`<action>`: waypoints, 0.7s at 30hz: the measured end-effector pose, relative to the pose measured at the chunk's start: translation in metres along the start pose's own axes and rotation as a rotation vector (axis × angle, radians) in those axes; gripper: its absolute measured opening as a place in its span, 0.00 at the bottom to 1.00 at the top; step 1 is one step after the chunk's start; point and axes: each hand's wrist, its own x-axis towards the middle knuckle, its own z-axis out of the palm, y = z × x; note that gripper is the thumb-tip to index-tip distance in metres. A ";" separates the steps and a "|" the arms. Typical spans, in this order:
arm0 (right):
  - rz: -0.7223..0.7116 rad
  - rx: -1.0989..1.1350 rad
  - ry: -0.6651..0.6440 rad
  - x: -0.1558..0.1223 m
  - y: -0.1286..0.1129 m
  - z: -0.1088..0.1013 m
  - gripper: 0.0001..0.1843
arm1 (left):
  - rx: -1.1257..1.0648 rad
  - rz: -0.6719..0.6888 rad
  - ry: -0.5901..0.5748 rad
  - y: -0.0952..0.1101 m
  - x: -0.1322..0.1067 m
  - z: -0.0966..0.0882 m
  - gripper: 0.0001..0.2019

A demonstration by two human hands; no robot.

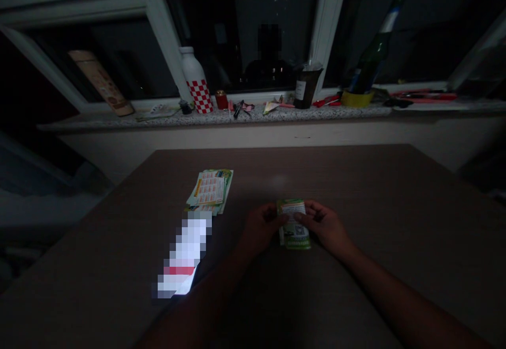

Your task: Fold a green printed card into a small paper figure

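Note:
Between my two hands is a small stack of green and white printed cards (297,238), held just above the brown table. My left hand (261,229) grips the cards' left edge, thumb on top. From the right side, my right hand (324,228) pinches them with its thumb over the printed face and fingers behind. Farther left on the table lies a loose pile of similar cards (210,188), with rows of orange-and-white print. Beside my left forearm is a lit phone (184,259), its screen blurred out.
The brown table (375,191) reaches to the wall under a window. On the stone sill (253,119) stand a checked white bottle (197,85), a tan flask (100,83), a dark cup (306,88) and a green glass bottle (371,54), among small clutter. The room is dim.

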 end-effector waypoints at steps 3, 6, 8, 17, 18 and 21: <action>-0.002 -0.009 -0.026 -0.001 -0.002 -0.003 0.17 | 0.002 -0.007 0.017 -0.001 -0.002 -0.007 0.13; -0.010 -0.034 -0.025 -0.002 0.000 -0.005 0.17 | 0.007 -0.018 0.005 0.000 -0.007 -0.012 0.12; -0.010 -0.052 -0.022 -0.002 0.002 -0.006 0.17 | 0.032 -0.019 0.010 0.002 -0.010 -0.014 0.12; -0.018 -0.063 -0.031 -0.002 0.005 -0.006 0.17 | 0.071 -0.021 0.049 0.007 -0.013 -0.012 0.10; -0.021 -0.068 -0.025 -0.002 0.005 -0.006 0.17 | 0.067 -0.022 0.049 0.007 -0.013 -0.012 0.10; -0.025 -0.079 -0.020 -0.002 0.006 -0.006 0.17 | 0.048 -0.030 0.044 0.005 -0.013 -0.012 0.11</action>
